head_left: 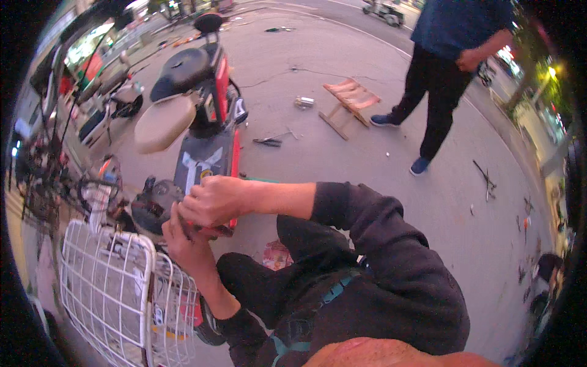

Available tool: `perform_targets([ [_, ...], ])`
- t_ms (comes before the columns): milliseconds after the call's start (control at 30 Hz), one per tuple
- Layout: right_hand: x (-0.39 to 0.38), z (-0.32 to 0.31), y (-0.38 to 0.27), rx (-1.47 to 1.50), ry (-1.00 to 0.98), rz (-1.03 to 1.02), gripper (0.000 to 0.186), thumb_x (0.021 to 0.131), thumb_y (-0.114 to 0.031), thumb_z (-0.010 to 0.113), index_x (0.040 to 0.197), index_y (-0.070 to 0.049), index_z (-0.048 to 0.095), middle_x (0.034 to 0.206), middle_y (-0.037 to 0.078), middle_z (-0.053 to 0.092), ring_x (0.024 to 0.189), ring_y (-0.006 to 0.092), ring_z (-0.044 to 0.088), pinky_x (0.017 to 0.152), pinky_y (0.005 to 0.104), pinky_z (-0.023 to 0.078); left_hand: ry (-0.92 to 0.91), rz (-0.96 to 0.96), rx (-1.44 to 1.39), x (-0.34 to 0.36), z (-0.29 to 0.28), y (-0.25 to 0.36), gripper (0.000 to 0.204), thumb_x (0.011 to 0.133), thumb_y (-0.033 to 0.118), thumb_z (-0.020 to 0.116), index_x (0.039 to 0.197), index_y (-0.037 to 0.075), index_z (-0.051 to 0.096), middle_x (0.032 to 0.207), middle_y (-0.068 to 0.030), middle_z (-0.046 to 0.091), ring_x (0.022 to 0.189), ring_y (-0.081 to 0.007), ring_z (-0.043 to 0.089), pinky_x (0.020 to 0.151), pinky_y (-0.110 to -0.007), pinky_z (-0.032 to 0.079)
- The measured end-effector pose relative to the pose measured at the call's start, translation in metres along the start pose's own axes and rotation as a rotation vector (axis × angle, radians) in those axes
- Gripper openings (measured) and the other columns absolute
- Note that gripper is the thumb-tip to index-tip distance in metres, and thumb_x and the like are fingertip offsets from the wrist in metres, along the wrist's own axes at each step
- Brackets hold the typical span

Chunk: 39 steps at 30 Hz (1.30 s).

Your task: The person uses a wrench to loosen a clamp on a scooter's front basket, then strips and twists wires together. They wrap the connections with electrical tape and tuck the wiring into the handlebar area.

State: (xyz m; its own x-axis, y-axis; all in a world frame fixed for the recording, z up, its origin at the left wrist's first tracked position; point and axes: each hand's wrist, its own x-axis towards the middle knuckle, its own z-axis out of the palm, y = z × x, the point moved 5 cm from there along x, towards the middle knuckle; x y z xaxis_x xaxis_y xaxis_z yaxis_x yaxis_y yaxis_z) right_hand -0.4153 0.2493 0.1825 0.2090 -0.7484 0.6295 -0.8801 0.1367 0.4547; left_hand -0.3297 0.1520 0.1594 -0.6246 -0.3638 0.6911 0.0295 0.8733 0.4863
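Observation:
A red and black electric scooter (232, 150) stands in front of me on the left. Both my hands are at its front column, beside a dark round housing (156, 205) and behind a white wire basket (107, 263). My right hand (214, 199) is closed, its fingers curled down against the column. Just below, touching it, my left hand (183, 238) has its fingers bent around the same spot. Whatever they grip is hidden behind the fingers. Past my hands lies the scooter's dark footboard (192, 162), with light strips on it.
A folding stool (351, 95) with an orange-brown seat stands ahead on the pavement. Dark-handled pliers (269, 140) and a small silver object (304, 102) lie nearer the scooter. A person (437, 79) in dark clothes stands at right. More tools (486, 178) lie further right.

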Motion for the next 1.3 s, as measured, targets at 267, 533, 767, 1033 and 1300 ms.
perform_targets([
  [267,0.007,0.003,0.006,-0.002,0.063,-0.130,0.017,0.080,-0.026,0.065,0.072,-0.011,0.063,0.074,0.001,0.065,0.069,0.0191,0.069,0.053,0.0337,0.054,-0.050,-0.093,0.037,0.005,0.007,-0.036,0.035,0.097,0.014,0.056,0.128,-0.001,0.062,0.121,-0.0194,0.068,0.108,-0.0315,0.066,0.092,-0.039,0.052],
  [533,0.022,0.022,0.000,0.146,-0.304,-0.011,0.022,0.096,-0.026,0.056,0.098,-0.013,0.074,0.088,0.006,0.074,0.082,0.0256,0.072,0.067,0.0449,0.058,0.091,0.014,0.088,-0.001,0.019,-0.009,0.031,0.101,0.020,0.059,0.121,-0.002,0.067,0.114,-0.0172,0.071,0.101,-0.0265,0.068,0.086,-0.038,0.055],
  [767,0.033,0.013,0.005,0.289,0.001,0.389,0.026,0.090,-0.032,0.061,0.089,-0.010,0.073,0.075,0.013,0.070,0.062,0.0311,0.066,0.053,0.0482,0.049,0.039,0.086,-0.084,-0.012,0.053,0.013,0.031,0.099,0.019,0.059,0.121,-0.003,0.067,0.114,-0.0170,0.071,0.102,-0.0262,0.068,0.086,-0.038,0.055],
  [1033,0.013,0.021,0.010,0.454,-0.189,0.607,0.028,0.091,-0.034,0.060,0.096,-0.010,0.073,0.084,0.014,0.073,0.072,0.0297,0.069,0.059,0.0473,0.052,-0.024,0.122,-0.175,-0.019,0.070,0.025,0.031,0.098,0.017,0.060,0.121,-0.003,0.067,0.115,-0.0168,0.070,0.102,-0.0258,0.067,0.087,-0.038,0.055],
  [1300,0.003,0.019,0.016,0.450,-0.232,0.645,0.028,0.091,-0.034,0.060,0.095,-0.009,0.073,0.085,0.014,0.073,0.073,0.0293,0.069,0.060,0.0465,0.052,-0.062,0.128,-0.245,-0.023,0.080,0.031,0.031,0.097,0.015,0.061,0.121,-0.003,0.067,0.115,-0.0166,0.070,0.103,-0.0254,0.067,0.087,-0.038,0.054],
])
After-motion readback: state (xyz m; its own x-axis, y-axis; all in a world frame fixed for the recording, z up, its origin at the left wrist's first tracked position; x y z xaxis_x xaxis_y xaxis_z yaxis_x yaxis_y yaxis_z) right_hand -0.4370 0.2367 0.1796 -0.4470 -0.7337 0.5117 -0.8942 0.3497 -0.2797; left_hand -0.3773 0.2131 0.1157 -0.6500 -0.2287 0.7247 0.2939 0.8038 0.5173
